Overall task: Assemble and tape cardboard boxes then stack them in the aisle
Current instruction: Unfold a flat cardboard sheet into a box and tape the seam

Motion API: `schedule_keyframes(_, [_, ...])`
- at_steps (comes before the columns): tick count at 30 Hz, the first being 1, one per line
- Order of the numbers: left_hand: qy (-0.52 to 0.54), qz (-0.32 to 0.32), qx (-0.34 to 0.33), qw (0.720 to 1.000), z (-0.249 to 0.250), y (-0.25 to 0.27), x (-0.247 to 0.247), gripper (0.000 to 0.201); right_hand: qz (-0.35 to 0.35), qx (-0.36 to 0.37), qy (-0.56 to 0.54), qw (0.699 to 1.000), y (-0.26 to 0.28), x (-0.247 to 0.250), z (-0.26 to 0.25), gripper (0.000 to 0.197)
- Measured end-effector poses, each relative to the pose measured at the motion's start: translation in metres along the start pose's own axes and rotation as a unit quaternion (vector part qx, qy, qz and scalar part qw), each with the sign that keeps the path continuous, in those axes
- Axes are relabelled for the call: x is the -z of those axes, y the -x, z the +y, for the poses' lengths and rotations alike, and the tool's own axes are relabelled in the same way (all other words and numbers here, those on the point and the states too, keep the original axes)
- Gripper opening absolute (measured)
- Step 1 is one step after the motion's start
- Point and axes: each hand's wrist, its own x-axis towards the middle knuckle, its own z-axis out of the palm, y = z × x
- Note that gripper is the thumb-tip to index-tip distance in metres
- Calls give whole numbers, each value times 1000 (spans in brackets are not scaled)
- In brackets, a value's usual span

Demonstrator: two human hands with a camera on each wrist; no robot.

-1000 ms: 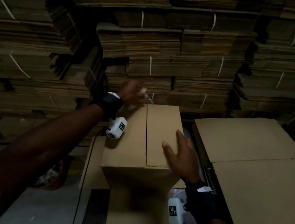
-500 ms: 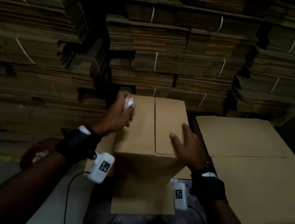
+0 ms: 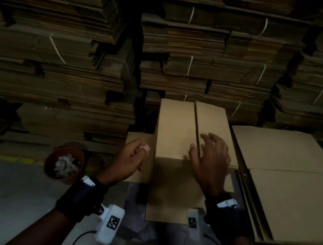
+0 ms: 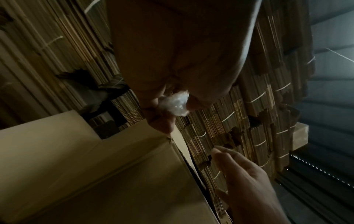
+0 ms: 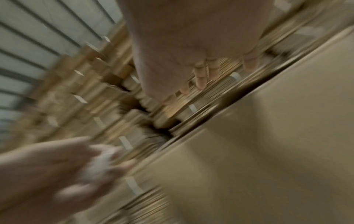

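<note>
Left hand (image 3: 129, 159) has pulled back from the box (image 3: 177, 132) top to its near-left corner, pinching a crumpled tape wad (image 4: 175, 104). Right hand (image 3: 209, 158), fingers loosely spread, rests on the closed flaps; seam looks untaped.

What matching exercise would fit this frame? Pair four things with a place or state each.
Things:
1. left hand
2. right hand
3. pot
4. flat cardboard sheet

States:
a. lies right of the box
b. pinches a crumpled clear wad
c. fingers spread over the box's top seam
d. stands on the floor, left of the box, full of clear scraps

Pairs: 1-b, 2-c, 3-d, 4-a
</note>
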Motion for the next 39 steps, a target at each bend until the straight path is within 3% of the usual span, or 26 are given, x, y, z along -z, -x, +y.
schedule_keyframes(2, [18,20,26,999,-1,10,1,4,1,32,-50,998,19,-6,-23,40])
schedule_keyframes(4, [25,45,40,998,-4,20,3,21,-1,62,-96,993,38,-12,-42,37])
schedule_keyframes(8, [18,104,32,994,-5,52,11,7,-2,110,-182,977,74,-30,-65,32])
schedule_keyframes(11, [-5,167,23,986,-13,75,20,21,-12,129,-218,967,96,-43,-79,32])
schedule_keyframes(14, [11,225,82,971,-31,94,32,26,-44,145,-247,957,110,-59,-90,29])
schedule_keyframes(17, [38,224,116,967,-46,112,49,30,-88,155,-264,948,116,-77,-106,31])
schedule_keyframes(22, [33,227,104,968,-65,128,86,31,-129,175,-275,937,117,-112,-139,27])
schedule_keyframes(26, [35,272,124,954,-89,127,122,20,-161,177,-279,930,116,-149,-167,36])
schedule_keyframes(32, [6,316,157,936,-161,108,205,18,-214,155,-275,924,105,-234,-221,34])
schedule_keyframes(36, [-8,326,201,924,-236,74,281,32,-248,121,-258,926,97,-317,-266,31])
schedule_keyframes(39, [-44,329,223,917,-287,37,333,29,-270,105,-247,924,92,-387,-294,28])
